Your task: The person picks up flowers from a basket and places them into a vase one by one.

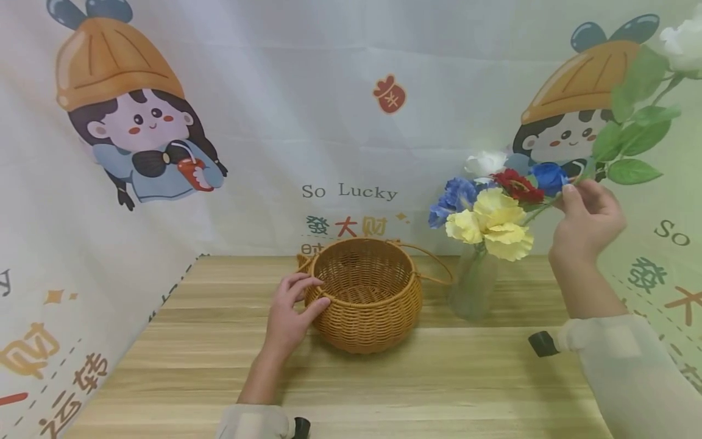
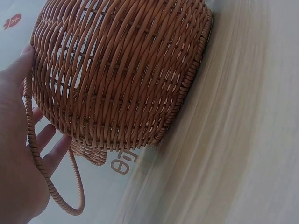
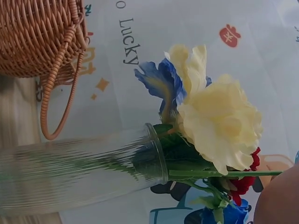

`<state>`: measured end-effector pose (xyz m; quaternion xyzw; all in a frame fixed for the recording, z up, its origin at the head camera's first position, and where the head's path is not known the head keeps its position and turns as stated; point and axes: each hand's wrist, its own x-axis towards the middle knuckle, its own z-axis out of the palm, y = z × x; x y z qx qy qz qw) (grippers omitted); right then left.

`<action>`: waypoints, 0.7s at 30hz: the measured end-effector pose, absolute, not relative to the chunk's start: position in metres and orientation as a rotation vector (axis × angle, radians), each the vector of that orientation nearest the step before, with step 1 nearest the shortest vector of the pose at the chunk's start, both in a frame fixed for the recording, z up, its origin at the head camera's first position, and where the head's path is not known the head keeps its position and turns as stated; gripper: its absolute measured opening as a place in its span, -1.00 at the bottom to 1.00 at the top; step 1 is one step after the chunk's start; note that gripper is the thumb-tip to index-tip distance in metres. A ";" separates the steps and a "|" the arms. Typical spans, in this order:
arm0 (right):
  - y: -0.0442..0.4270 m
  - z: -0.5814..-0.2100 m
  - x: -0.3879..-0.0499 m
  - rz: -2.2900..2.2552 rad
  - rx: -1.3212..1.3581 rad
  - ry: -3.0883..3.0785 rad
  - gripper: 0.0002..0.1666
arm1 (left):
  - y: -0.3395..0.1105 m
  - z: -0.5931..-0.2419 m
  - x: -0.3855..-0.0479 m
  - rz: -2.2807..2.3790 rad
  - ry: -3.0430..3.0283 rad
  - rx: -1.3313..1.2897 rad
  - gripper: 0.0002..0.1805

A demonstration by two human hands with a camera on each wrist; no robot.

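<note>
My left hand (image 1: 290, 311) rests against the left side of a round wicker basket (image 1: 364, 329), fingers and thumb spread along its rim and wall. In the left wrist view the fingers reach past the loop handle (image 2: 39, 163) to the weave. My right hand (image 1: 589, 222) pinches the green stem (image 3: 224, 173) of a white rose (image 1: 685, 49) that leans far out to the upper right. The stem's lower end is at the mouth of a clear ribbed vase (image 1: 473, 289). Yellow flowers (image 1: 493, 222), blue flowers (image 1: 452, 201), a red flower (image 1: 518, 185) and another white flower (image 1: 485, 163) stand in the vase.
The basket and vase stand side by side on a wood-grain table (image 1: 192, 366), near its back edge. A second handle (image 1: 433, 262) sticks out from the basket towards the vase. Behind hangs a white printed cloth (image 1: 263, 79), which also runs along both sides.
</note>
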<state>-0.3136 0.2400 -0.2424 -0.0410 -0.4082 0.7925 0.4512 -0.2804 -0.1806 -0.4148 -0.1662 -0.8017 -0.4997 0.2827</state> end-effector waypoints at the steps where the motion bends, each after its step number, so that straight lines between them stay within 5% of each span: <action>1: 0.239 -0.242 -0.315 1.960 -0.109 -1.012 -0.83 | -0.180 -0.415 -0.280 -1.338 -2.148 -0.444 -0.66; 21: 0.232 -0.253 -0.326 2.011 -0.136 -1.084 -0.78 | -0.180 -0.414 -0.281 -1.322 -2.141 -0.447 -0.70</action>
